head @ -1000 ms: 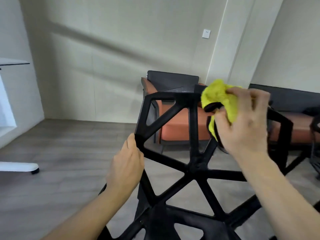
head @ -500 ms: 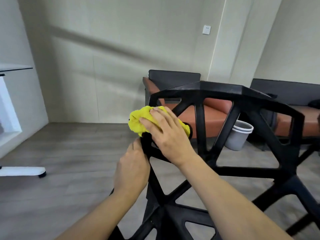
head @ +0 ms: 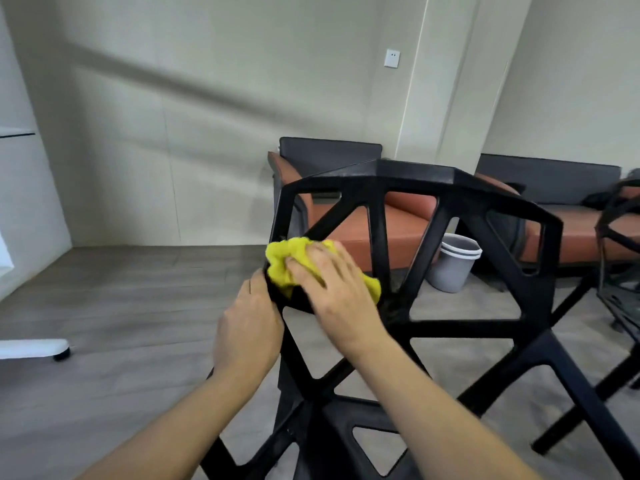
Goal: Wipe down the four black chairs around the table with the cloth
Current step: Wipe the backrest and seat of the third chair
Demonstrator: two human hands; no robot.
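Note:
A black chair [head: 419, 180] with an open lattice back fills the middle and lower right of the head view. My right hand [head: 337, 291] presses a bunched yellow cloth [head: 287, 258] onto the left side of the chair's back frame. My left hand [head: 247, 332] grips the frame's left upright just below the cloth. Part of a second black chair [head: 620, 244] shows at the right edge.
An orange and grey armchair [head: 329, 154] and a matching sofa [head: 554, 174] stand against the far wall, with a grey waste bin [head: 453, 268] between them on the floor. A white wheeled base [head: 38, 348] and white furniture sit at the left edge. Grey wood floor lies to the left.
My right hand swept the cloth from the top right of the chair back down to its left side, beside my left hand. The chair frame shifted in view; the waste bin came into sight.

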